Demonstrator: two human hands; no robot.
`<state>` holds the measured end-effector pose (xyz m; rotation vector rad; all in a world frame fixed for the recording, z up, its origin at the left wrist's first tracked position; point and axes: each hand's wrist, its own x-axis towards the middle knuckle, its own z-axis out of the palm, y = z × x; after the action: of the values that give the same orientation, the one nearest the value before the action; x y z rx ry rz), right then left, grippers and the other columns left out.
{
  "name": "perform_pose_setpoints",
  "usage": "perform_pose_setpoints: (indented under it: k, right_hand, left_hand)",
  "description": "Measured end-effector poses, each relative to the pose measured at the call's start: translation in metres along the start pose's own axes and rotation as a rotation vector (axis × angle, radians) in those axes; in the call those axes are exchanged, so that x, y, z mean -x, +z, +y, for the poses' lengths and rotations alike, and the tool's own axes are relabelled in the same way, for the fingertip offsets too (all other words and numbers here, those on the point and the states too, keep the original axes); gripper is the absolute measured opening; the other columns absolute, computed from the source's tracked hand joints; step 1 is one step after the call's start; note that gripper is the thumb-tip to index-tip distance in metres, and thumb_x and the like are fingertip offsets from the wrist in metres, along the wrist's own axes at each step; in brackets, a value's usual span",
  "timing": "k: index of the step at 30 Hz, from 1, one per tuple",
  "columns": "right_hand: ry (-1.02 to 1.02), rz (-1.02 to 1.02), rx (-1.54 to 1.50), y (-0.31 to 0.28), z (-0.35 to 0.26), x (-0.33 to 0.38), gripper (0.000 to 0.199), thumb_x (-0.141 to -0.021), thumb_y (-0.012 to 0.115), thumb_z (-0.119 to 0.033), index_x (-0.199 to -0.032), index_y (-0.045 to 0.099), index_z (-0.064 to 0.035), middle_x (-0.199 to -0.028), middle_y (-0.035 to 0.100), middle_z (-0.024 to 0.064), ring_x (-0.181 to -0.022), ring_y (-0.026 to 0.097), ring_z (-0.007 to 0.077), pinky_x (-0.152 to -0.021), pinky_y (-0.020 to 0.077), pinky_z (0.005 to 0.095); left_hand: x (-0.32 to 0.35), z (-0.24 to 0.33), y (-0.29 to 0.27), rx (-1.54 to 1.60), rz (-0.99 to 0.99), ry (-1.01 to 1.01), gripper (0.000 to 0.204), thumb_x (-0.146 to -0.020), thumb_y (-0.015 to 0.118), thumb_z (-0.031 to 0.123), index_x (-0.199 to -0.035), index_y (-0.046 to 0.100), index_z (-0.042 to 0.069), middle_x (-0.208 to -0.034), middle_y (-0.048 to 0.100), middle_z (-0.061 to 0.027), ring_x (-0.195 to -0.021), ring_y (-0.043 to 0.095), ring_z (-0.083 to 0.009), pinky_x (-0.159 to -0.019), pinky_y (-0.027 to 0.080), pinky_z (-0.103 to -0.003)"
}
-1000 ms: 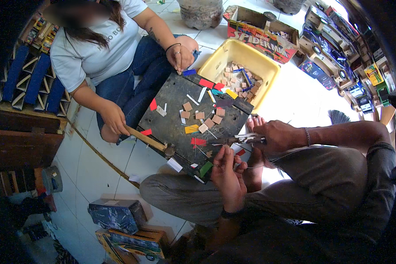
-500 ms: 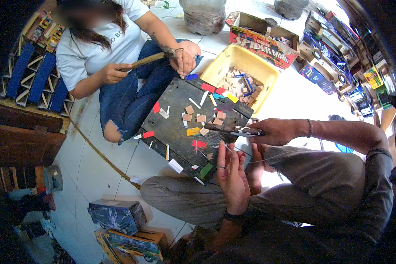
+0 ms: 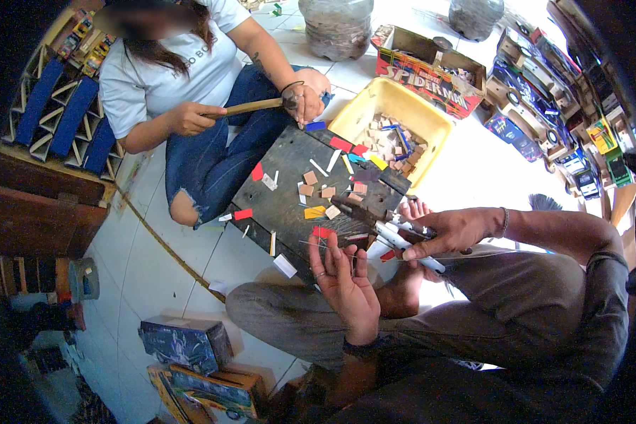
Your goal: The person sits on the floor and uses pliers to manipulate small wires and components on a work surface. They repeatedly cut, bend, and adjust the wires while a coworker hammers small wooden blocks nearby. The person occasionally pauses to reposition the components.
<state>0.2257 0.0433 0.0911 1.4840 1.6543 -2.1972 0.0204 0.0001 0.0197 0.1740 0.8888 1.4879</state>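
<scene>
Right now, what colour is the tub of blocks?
The tub is yellow, best seen in the head view.

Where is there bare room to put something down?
The bright floor between the yellow tub and toy trucks looks bare. So does the dark board between the leftmost red scrap and the orange scrap. It's crowded around the wooden blocks and the right hand with its pliers.

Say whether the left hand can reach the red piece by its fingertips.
Probably yes: the red piece lies on the dark board close to the left hand, nothing bulky shows between, and the right hand holds pliers off to the side.
</scene>
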Motion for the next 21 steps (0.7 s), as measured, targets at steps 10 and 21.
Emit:
perform_pose_setpoints:
  k: [10, 21]
  right_hand:
    - [0.06, 0.137, -0.098, 0.002, -0.011, -0.004, 0.035, -0.089, 0.07, -0.022, -0.115, 0.055, -0.0027, -0.089, 0.064, 0.0073, -0.07, 0.066, 0.0167, -0.063, 0.0564, 0.031]
    - [-0.174, 0.284, 0.347, 0.001, 0.002, -0.011, 0.041, -0.096, 0.055, -0.029, -0.125, 0.051, 0.0, -0.099, 0.064, 0.0232, -0.092, 0.063, 0.036, -0.079, 0.0506, 0.0423]
  left_hand:
    - [0.017, -0.005, 0.014, -0.003, -0.045, -0.169, 0.056, -0.098, 0.054, 0.015, -0.149, 0.029, 0.021, -0.13, 0.053, -0.0106, -0.106, 0.059, -0.0173, -0.093, 0.052, -0.033]
    - [0.012, -0.01, 0.006, -0.035, -0.123, -0.183, 0.037, -0.1, 0.051, 0.015, -0.134, 0.048, 0.001, -0.119, 0.057, -0.0101, -0.084, 0.056, -0.0084, -0.081, 0.051, -0.024]
